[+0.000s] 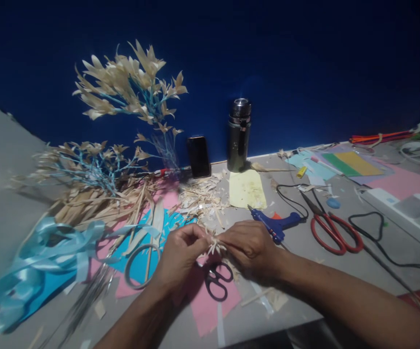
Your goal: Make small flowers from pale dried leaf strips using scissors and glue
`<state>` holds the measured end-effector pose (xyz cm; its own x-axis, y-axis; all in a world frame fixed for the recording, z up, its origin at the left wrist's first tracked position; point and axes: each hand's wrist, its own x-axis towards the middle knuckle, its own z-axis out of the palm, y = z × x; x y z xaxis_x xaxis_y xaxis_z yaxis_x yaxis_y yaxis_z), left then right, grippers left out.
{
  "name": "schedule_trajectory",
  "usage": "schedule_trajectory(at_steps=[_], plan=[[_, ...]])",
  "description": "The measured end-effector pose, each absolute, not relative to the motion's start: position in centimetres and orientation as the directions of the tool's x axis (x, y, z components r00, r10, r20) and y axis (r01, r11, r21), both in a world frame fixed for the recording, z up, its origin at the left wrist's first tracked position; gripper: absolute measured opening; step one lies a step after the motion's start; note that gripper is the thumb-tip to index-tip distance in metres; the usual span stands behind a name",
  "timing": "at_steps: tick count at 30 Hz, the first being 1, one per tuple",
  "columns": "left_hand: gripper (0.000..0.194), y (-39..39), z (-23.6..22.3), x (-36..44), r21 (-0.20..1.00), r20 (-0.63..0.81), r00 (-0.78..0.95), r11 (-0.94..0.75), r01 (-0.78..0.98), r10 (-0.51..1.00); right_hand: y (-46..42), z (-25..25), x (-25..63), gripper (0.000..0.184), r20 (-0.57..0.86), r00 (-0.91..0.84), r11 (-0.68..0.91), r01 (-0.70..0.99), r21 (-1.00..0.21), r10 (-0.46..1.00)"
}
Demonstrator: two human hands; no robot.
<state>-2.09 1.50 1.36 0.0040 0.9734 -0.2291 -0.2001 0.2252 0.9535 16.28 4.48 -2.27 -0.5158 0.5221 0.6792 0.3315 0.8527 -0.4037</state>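
Between my hands is a small cream flower of thin dried husk strips [215, 247], its petals pointing down and outward. My left hand [181, 256] is closed, pinching the flower's left side between thumb and fingertips. From the other side, my right hand [250, 246] is closed too, its fingertips meeting the flower; its thumb is partly hidden. Small black-handled scissors [216, 283] lie just below the hands on pink paper [215, 312]. A blue glue gun [277, 224] rests beyond my right hand. A roll of tape [130, 271] lies left of my left hand.
Red-handled scissors [336, 232] and a white power strip [402, 208] lie to the right. At the back stand a thermos flask [239, 138], a phone [198, 157] and husk flowers [133, 87] on blue stems. Pale blue ribbon [50, 257] and husk scraps [202, 194] spread leftward.
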Motion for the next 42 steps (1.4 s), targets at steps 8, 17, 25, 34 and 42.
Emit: schedule_trajectory(at_steps=[8, 17, 25, 34, 42], plan=[[0.021, 1.6, 1.1, -1.9, 0.927, -0.227, 0.028, 0.225, -0.299, 0.973, 4.4, -2.3, 16.2, 0.021, 0.692, -0.505, 0.856, 0.299, -0.421, 0.516], [0.027, 1.6, 0.7, -1.8, 0.837, -0.295, 0.053, 0.285, -0.468, 0.954, 4.5, -2.2, 16.1, 0.02, 0.679, -0.477, 0.827, 0.256, -0.5, 0.558], [0.025, 1.8, 2.0, -1.9, 0.821, -0.308, 0.032, 0.283, -0.496, 0.951, 4.6, -1.5, 16.1, 0.026, 0.627, -0.465, 0.775, 0.269, -0.572, 0.625], [0.021, 1.6, 0.5, -1.1, 0.827, -0.277, 0.103, 0.292, -0.481, 0.955, 4.7, -1.7, 16.0, 0.024, 0.667, -0.372, 0.753, 0.165, -0.638, 0.646], [0.016, 1.1, -1.5, -0.4, 0.971, -0.126, 0.057, 0.135, -0.197, 0.99, 4.8, -2.3, 15.9, 0.015, 0.551, -0.278, 0.592, 0.086, -0.801, 0.787]])
